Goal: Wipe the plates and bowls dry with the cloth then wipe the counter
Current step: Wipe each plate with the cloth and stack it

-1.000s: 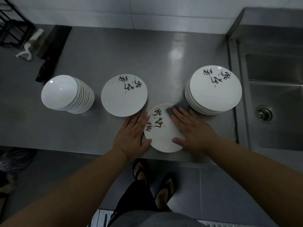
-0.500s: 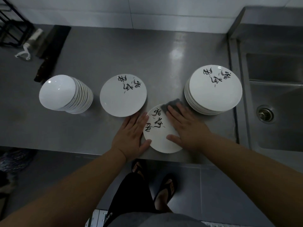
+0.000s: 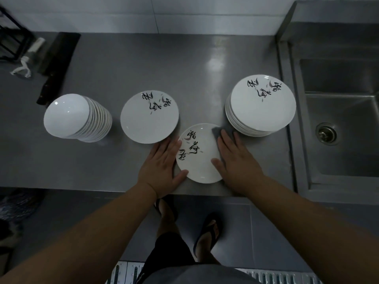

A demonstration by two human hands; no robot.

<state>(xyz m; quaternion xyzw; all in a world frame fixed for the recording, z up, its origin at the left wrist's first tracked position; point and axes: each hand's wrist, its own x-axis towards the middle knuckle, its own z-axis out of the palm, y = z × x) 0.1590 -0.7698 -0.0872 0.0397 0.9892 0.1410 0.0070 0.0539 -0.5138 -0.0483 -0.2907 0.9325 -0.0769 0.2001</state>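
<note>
A steel table [image 3: 127,64] is running along a pale tiled wall [image 3: 184,13], and a sink [image 3: 340,124] is sitting at its right end. We are standing at the near edge and looking down at our two hands.

Our left hand [image 3: 162,169] is lying flat on the table with its fingers [image 3: 164,146] straight and close together, the thumb touching the left rim of a small plate [image 3: 198,154] with black brush lettering. Our right hand [image 3: 235,160] is pressing a grey cloth [image 3: 220,131] onto the right side of that plate; its fingers are straight and slightly spread, and only the cloth's far corner is showing past the fingertips, so we cannot tell how much of it is lying under the palm.

Just beyond our left hand, a single larger plate [image 3: 148,116] is lying flat on the table. To the right, a stack of plates [image 3: 261,105] is standing near the sink edge, close beside the cloth. At the left, a stack of white bowls [image 3: 80,117] is standing, appearing to lean away from us in the wide-angle view.

Further back on the left, a dark cleaver [image 3: 57,64] is lying beside what is probably a white peeler [image 3: 27,58], and a black wire rack [image 3: 10,37] is standing in the corner.
</note>
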